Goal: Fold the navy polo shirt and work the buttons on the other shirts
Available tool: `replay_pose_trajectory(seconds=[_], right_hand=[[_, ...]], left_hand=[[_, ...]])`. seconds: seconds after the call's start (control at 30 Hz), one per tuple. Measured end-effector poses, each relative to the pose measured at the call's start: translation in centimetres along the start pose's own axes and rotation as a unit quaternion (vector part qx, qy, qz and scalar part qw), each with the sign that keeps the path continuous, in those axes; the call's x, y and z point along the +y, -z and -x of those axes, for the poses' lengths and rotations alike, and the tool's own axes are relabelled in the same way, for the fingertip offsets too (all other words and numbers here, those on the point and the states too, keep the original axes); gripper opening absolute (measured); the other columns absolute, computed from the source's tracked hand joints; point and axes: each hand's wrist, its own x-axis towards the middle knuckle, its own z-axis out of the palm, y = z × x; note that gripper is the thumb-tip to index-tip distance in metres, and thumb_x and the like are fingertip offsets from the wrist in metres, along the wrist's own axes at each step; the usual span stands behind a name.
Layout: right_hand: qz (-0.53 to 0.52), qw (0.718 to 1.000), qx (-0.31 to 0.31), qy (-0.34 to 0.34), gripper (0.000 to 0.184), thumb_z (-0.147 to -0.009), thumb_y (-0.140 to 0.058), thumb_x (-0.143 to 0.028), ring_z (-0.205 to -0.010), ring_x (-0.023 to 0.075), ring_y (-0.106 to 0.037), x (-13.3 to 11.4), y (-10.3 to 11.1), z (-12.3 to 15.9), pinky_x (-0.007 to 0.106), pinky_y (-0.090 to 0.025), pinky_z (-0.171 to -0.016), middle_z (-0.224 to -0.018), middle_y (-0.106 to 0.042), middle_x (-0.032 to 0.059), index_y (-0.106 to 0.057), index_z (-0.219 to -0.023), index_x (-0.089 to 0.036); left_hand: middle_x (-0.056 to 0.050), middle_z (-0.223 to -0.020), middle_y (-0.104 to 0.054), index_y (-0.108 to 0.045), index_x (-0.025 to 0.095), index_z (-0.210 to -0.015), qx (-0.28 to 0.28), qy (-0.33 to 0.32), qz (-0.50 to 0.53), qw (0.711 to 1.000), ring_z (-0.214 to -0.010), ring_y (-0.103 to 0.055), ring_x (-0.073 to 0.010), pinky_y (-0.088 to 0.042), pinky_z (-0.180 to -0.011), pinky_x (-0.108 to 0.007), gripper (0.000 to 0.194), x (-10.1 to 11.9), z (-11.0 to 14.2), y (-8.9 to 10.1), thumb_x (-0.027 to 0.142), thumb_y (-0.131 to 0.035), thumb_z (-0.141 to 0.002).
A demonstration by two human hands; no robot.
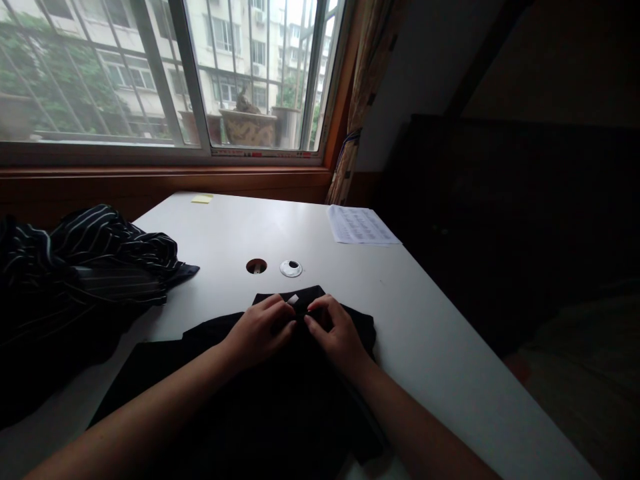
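A black collared shirt (280,400) lies spread on the white table (225,227), its collar pointing away from me. My left hand (263,330) pinches the left side of the shirt's collar opening, fingers closed. Facing it, my right hand (337,330) pinches the right side, thumb and forefinger together. Only a small gap separates the two sets of fingertips. Just behind them a small white label (293,299) shows inside the collar. Whether a button sits between the fingers is too dark and small to tell.
A heap of dark striped clothing (100,260) covers the table's left side. Beyond the shirt are a round cable hole (257,266) and its loose cover (291,268). Printed papers (363,225) lie at the far right edge, a yellow sticky note (203,199) at the far left.
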Motion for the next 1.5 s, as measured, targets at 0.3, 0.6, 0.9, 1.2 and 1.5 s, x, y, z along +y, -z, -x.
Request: replay_pose_trajectory(seconds=[0.3,0.6,0.9,1.2,1.5], right_hand=[[0.032,0.994,0.031,0.095,0.019,-0.093,-0.051,-0.008,-0.095,0.0191,-0.056,0.0,-0.2,-0.4,0.036,-0.050,-0.085,-0.101,-0.053,0.0041,-0.059,-0.097,-0.025],[0.117,0.981,0.034,0.151,0.030,-0.082,-0.065,-0.013,-0.092,0.0235,-0.055,-0.9,0.3,0.5,0.042,-0.052,-0.082,-0.097,-0.052,0.0048,-0.056,-0.108,-0.027],[0.086,0.994,0.006,0.062,0.022,-0.091,-0.057,-0.011,-0.086,0.0183,-0.064,0.0,0.2,-0.1,0.032,-0.054,-0.079,-0.098,-0.063,0.0036,-0.065,-0.104,-0.026],[0.045,0.993,0.021,0.104,0.020,-0.096,-0.056,-0.014,-0.091,0.0180,-0.065,-0.5,0.1,-0.1,0.034,-0.056,-0.083,-0.099,-0.064,0.0031,-0.064,-0.107,-0.028],[0.011,0.991,-0.013,0.136,0.019,-0.090,-0.058,-0.011,-0.107,0.0221,-0.061,-0.5,0.0,0.0,0.042,-0.055,-0.094,-0.106,-0.058,0.0057,-0.058,-0.101,-0.026]], left_hand=[[-0.005,-0.092,-0.062,-0.072,0.016,-0.090,-0.091,0.075,0.163,0.979,-0.086,-0.061,-0.0178,-0.048,-0.079,-0.028,0.023,-1.3,-1.1,0.0,0.036,-0.062,-0.092],[0.000,-0.078,-0.060,-0.065,0.015,-0.091,-0.079,0.226,0.259,0.936,-0.073,-0.054,-0.0147,-0.041,-0.066,-0.025,0.032,-1.6,-1.3,0.7,0.046,-0.065,-0.087],[-0.001,-0.076,-0.062,-0.063,0.014,-0.095,-0.155,0.226,0.322,0.906,-0.072,-0.058,-0.0151,-0.046,-0.069,-0.027,0.036,-1.6,-1.3,1.1,0.048,-0.066,-0.087],[-0.004,-0.091,-0.063,-0.070,0.016,-0.087,-0.136,0.120,0.170,0.969,-0.087,-0.060,-0.0184,-0.048,-0.079,-0.029,0.021,-1.0,-1.3,-0.1,0.036,-0.067,-0.086],[-0.001,-0.077,-0.066,-0.065,0.015,-0.093,-0.162,0.258,0.300,0.904,-0.071,-0.061,-0.0152,-0.047,-0.066,-0.026,0.031,-1.1,-1.4,0.3,0.045,-0.067,-0.085]])
